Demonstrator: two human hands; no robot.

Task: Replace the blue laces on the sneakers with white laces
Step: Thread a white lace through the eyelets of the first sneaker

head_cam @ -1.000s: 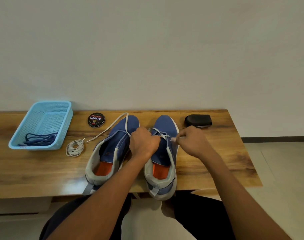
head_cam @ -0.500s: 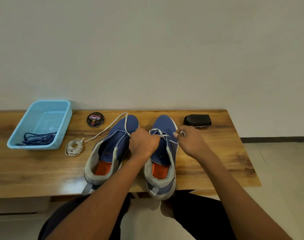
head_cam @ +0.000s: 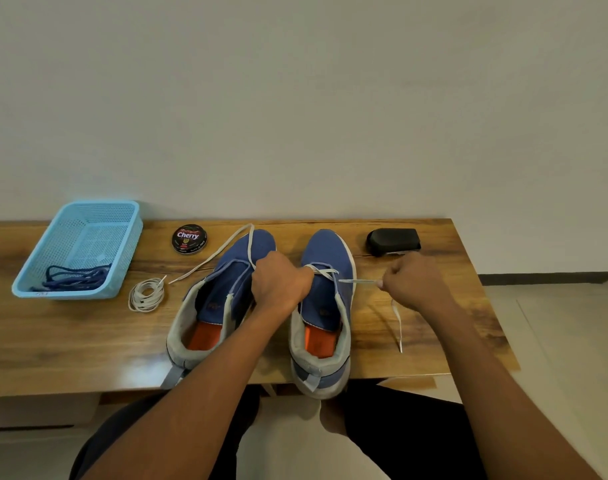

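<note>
Sneakers were set side by side near the front edge of the table [head_cam: 70, 344], toes toward the wall and heels overhanging that edge slightly. The right sneaker [head_cam: 326, 299] was being threaded with a white lace [head_cam: 359, 281]: a taut stretch of it ran from the eyelets out to the right hand [head_cam: 415, 284], by which it was pinched between curled fingers, while the loose tail hung from that hand and trailed over the wood toward the front edge. Compared with half a second before, the right hand had been drawn away from the shoe toward the right edge of the table, so that more lace was pulled through and the tail, hidden earlier, was now laid out in view. The left hand [head_cam: 281, 284] had been kept where it was, closed over the tongue area between the two shoes; what exactly was gripped beneath it could not be told. From under that hand the other lace end ran across the left sneaker [head_cam: 223, 299] and out over the wood toward the back edge. A coiled spare white lace [head_cam: 146, 295] was lying just left of that shoe. The removed blue laces [head_cam: 75, 277] were heaped in the light blue basket [head_cam: 29, 275] at the left end. A polish tin [head_cam: 189, 239] and a black brush [head_cam: 392, 240] were placed along the back edge, unchanged.
</note>
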